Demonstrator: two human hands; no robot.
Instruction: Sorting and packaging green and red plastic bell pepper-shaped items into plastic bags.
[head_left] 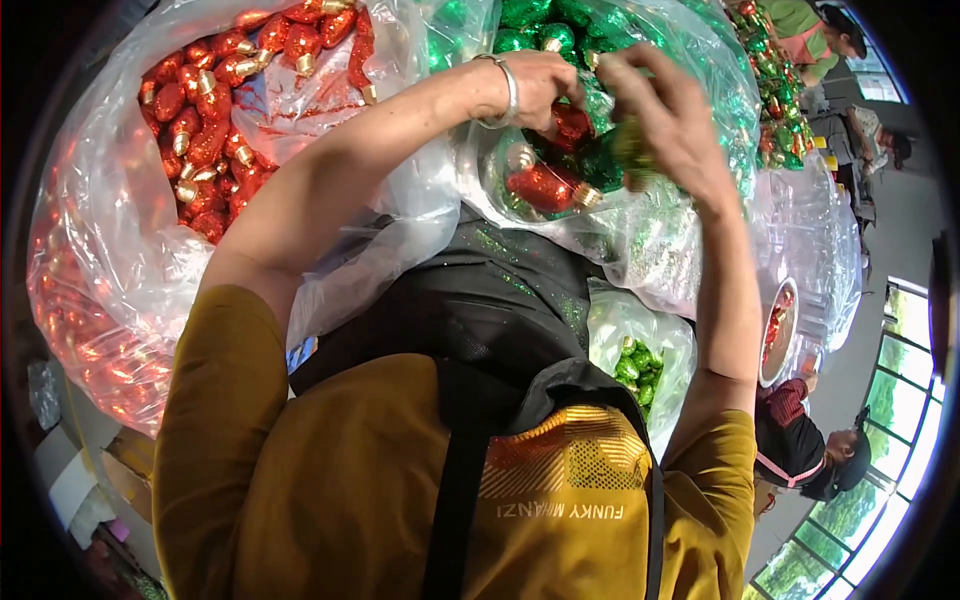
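My left hand, with a silvery bracelet at the wrist, is closed, its fingertips down by a red glittery bulb ornament. What the fingers grip is partly hidden. My right hand is smeared by motion, its fingers bent round a blurred green ornament. Under both hands a clear round plastic container holds a few ornaments. Among these, a red bulb ornament with a gold cap lies nearest me, with a dark green one beside it.
On the left, a large clear bag is full of red ornaments. Another bag holds green ones. A small bag of green ornaments sits by my lap. To the right are stacked clear containers, a white-rimmed tub and other people.
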